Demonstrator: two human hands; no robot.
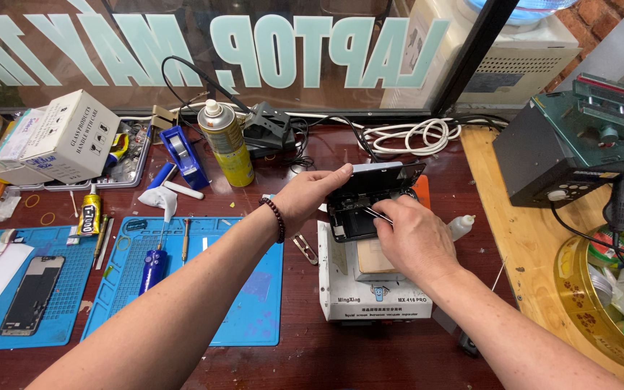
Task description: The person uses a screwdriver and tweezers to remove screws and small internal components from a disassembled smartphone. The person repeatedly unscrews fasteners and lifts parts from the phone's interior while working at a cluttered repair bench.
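We hold an opened phone [370, 198] above the white box-shaped machine [370, 285] that stands on the dark red table [312, 354]. Our left hand [305, 195] is closed on the left edge of the phone, with the thumb on top, and it keeps the phone tilted; its lifted screen part faces away from us. On this wrist we wear a bracelet of dark beads [276, 219]. Our right hand [413, 238] pinches thin metal tweezers [377, 212], and their tip is inside the open body of the phone.

To the left of the machine lie two blue work mats [247, 318]. On the nearer one rests a blue screwdriver [154, 266], and on the far one lies another phone [32, 295]. Behind the mats stands a yellow spray can [227, 143], beside it a blue tape dispenser [184, 155] and a white carton [66, 136]. At the right, on a pale wooden bench [514, 245], sits a dark green device [572, 137].
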